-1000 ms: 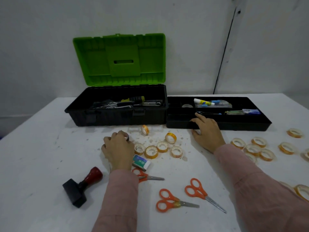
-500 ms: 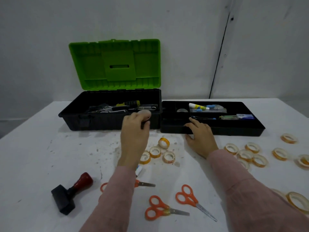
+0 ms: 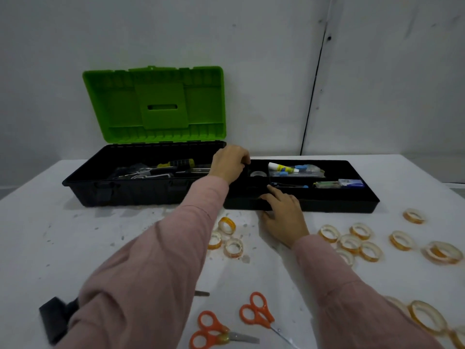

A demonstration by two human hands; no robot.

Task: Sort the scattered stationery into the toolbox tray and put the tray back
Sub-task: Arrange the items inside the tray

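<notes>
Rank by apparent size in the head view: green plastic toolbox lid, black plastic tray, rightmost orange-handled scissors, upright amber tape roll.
1. green plastic toolbox lid
2. black plastic tray
3. rightmost orange-handled scissors, enlarged by nearness
4. upright amber tape roll

Left sleeve (image 3: 151, 273) hides most of the blurred stamp (image 3: 53, 321) and all of one scissors (image 3: 202, 293) except the blade tip. Tape roll (image 3: 459, 336) at bottom right is cut off. Left grip (image 3: 230, 161) contents can't be seen.
</notes>
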